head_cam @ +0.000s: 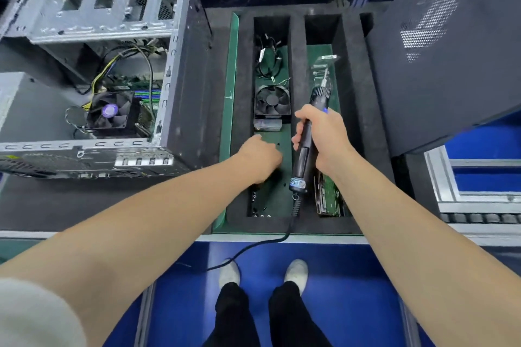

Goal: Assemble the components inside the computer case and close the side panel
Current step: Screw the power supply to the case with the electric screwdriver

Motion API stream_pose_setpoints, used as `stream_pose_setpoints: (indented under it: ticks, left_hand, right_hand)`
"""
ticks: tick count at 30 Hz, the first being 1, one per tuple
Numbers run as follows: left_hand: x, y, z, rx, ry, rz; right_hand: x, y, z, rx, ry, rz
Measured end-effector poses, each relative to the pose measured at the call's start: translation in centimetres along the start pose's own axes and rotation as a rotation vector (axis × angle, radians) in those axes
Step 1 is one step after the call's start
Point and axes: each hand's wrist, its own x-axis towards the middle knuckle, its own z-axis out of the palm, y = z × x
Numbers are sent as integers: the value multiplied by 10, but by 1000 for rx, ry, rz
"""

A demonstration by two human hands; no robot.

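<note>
Case (169,65): lies open on its side at the left of the tabletop (112,205), with a cooler (111,113) and loose wiring showing inside. It is well apart from both grips.
Side panel (451,65): off the case, propped at a tilt to the right of the tray.
Tray (297,65): black foam with long slots, set between case and panel. The left slot holds a fan (272,103).
Left grip (260,156): reaches into the left slot on the near side of the fan, fingers curled down toward the green floor. The back of the hand hides whether it pinches anything, so I cannot tell.
Right grip (321,138): wrapped firmly round the screwdriver (300,160), its bit pointing away over the right slot.
Cord (253,248): trails from the screwdriver's near end over the tabletop edge toward the floor.
Step, as judged: probably fetching a small part or fastener from the slot. The panel is not yet on.
Risk, dropped part: a small piece picked blind under the hand could slip into the foam or onto the floor.
Risk, bit: it hangs above parts in the right slot, so a careless dip could scratch them.
Risk, cord: it hangs near the feet, and a snag would jerk the tool.
Risk, panel: it only leans, and a nudge from the right arm could topple it.
</note>
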Motion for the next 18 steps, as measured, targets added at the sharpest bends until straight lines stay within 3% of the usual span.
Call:
stream_pose_setpoints:
  ticks: [5,13,18]
  left_hand:
    - [2,28,14,7,-117,18]
    - [-7,39,25,91,-45,241]
    - [-12,40,24,32,-47,253]
  right_hand:
    - [0,-1,1,-7,-4,14]
    - [0,-2,3,-34,-22,11]
    - [0,-1,4,-52,-23,4]
